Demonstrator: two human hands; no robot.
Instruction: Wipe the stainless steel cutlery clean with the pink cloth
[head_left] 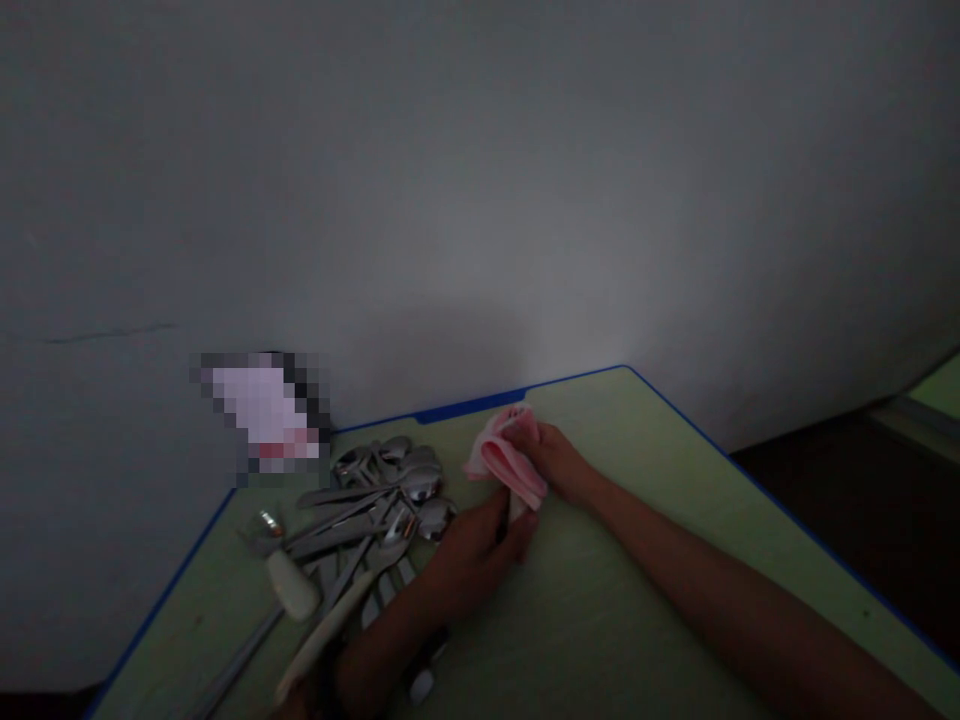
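Observation:
Above the green table, my right hand (551, 460) is closed around a folded pink cloth (506, 455). Just below it, my left hand (476, 555) grips a pale handle (516, 506) whose upper end disappears into the cloth. What kind of utensil it belongs to is hidden. Left of my hands lies a loose heap of metal spoons (420, 484) and other cutlery, pointing in various directions. Among them are a fork (266, 528) with a cream handle (292, 587) and another long cream handle (326, 632) partly behind my left forearm.
The green tabletop (637, 450) has a blue edge and stands against a grey wall (480, 200). A pixelated upright object (262, 410), perhaps a phone, leans at the back left corner. Dark floor (840, 490) shows past the right edge.

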